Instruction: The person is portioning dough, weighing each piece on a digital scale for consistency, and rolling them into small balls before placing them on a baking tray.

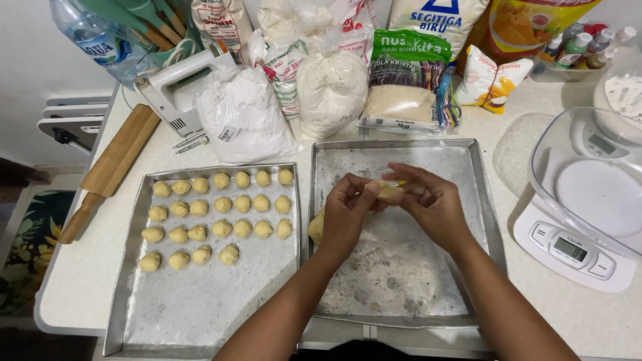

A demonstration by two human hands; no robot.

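Both hands met over the right tray point(481, 200): left hand point(348, 210) and right hand point(431, 204) pinched one dough piece point(388, 191), its long axis running hand to hand.

Both hands point(388, 207) bare; forearms unsleeved, no rings/watch.

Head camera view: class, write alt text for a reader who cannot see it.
Two hands, the left hand and right hand, pinch a small piece of dough above a floured metal tray. A second tray to the left holds rows of dough balls. Flour bags, a rolling pin and a kitchen scale surround them.
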